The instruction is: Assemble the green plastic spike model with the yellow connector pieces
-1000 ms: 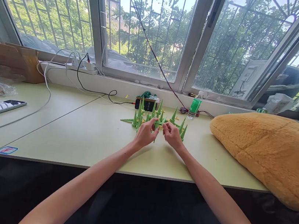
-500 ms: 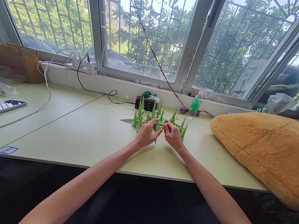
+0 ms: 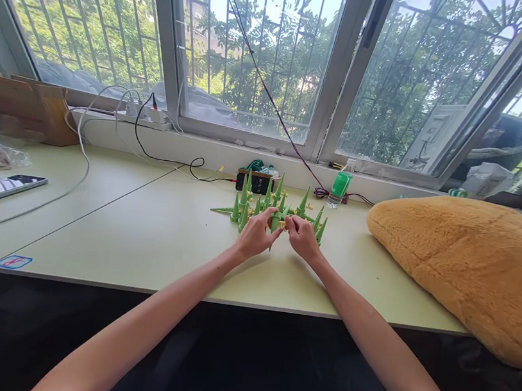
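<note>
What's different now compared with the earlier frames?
Only slight shifts: the thumb of the left hand has moved right, toward the right hand, and the held green spike has edged right too. No visible release. The bottle and cushion stayed put.

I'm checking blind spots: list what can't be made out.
Head view: part of the green spiked plastic piece, behind the left hand.
Head view: any piece inside the right hand, behind its fingers.
Head view: digits on the propped black phone, too small.
Head view: orange plush cushion, cut off by right edge.
</note>
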The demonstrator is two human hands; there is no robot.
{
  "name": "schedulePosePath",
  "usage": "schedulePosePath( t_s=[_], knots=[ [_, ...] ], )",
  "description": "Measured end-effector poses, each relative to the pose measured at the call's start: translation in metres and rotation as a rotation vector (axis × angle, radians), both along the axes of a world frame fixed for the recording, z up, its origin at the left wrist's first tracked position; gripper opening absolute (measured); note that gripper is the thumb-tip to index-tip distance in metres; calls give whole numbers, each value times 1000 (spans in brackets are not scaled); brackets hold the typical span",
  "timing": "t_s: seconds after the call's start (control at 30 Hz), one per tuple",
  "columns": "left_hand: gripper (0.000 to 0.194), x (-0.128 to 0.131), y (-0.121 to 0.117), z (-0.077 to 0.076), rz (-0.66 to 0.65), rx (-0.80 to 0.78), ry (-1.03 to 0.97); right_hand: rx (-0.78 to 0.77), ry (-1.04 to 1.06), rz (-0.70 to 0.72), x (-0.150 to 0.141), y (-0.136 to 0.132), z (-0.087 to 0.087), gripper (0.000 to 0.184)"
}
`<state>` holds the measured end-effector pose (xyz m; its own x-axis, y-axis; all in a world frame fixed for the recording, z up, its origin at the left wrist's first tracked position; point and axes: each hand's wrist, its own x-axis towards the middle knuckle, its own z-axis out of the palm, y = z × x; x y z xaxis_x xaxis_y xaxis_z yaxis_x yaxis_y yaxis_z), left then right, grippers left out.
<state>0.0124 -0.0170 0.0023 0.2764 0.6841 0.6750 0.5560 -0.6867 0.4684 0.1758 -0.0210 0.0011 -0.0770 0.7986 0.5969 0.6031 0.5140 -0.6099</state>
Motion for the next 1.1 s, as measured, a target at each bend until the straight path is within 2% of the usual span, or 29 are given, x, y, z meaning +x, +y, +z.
schedulePosePath(
  t_s=[0.77, 1.1],
  knots=[
    [42, 1, -2, 0, -22, 8, 16, -27, -40, -31, -2, -1, 2, 47],
    [43, 1, -2, -1, -10, -5, 46, -84, -27, -44, -3, 0, 3, 47]
  ],
)
